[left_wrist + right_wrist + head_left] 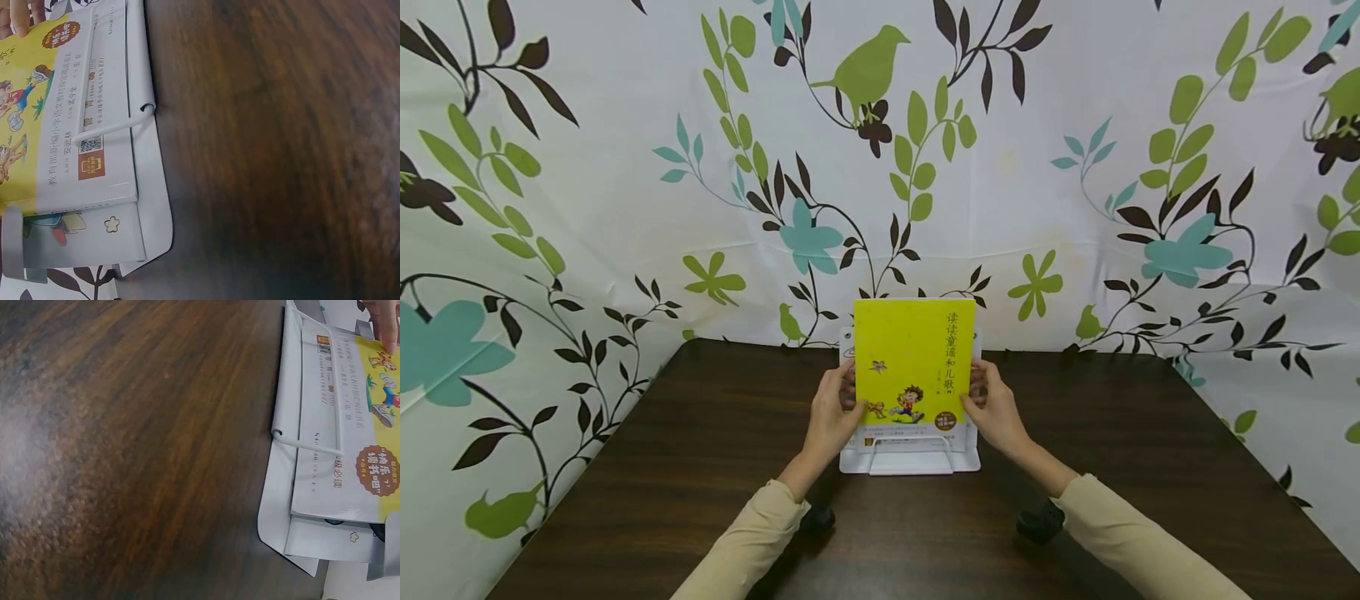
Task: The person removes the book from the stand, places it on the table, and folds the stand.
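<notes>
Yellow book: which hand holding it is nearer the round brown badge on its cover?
The right hand, gripping the yellow book on the side where the round brown badge sits; the left hand grips the opposite side.

Both arms reach in from the bottom of the head view, the left arm (741, 546) slanting up rightward and the right arm (1138, 533) up leftward, so that they converge. Cream sleeves (784, 502) end just short of the bare wrists (803, 468). The left hand (833, 407) and right hand (997, 408) stand about level, apart, nearly mirror images, each in a pinching grip: thumb (854, 413) in front and pointing inward, other fingers bent behind, partly hidden. The left wrist view catches the right hand's digits at its upper-left corner; the right wrist view, the left hand's at its upper right.
</notes>
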### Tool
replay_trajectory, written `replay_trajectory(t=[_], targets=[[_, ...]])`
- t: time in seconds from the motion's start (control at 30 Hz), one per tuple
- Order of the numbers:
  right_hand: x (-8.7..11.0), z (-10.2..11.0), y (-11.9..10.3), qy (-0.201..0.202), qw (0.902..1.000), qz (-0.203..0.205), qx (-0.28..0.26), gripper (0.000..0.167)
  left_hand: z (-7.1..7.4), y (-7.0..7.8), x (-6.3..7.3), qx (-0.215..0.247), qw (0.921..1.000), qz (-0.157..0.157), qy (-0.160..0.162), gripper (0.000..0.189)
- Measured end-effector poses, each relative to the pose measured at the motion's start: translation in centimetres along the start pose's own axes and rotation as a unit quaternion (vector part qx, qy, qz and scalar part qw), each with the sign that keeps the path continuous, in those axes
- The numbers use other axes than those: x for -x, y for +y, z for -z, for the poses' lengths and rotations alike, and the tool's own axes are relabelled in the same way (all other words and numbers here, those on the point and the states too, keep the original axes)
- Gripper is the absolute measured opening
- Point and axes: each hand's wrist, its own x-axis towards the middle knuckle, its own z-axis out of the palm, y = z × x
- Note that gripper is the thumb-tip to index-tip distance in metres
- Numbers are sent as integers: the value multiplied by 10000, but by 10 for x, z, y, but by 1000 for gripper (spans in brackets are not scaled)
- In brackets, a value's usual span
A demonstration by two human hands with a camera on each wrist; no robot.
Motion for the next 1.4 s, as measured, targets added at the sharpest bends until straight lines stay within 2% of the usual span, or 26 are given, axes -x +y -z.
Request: replay_trajectory(t=[0.27,0.57,0.7,0.93,1.37,1.4], targets=[[1,-4,1,183,9997,173,42,51,-1,0,1,-116,9999,-43,47,63],[-1,-6,-2,189,9995,241,105,50,0,2,2,-90,9999,23,103,65],[-2,-5,-4,145,9995,263,90,50,2,2,1,-32,9999,-55,144,65],[-10,-2,-10,125,9996,245,82,51,6,6,-9,-15,9997,-110,234,63],[-34,6,-25,340,9988,353,-7,50,11,19,-32,170,9972,-323,655,62],[-34,8,-31,361,9987,346,-37,50,11,21,-34,163,9970,-334,676,62]])
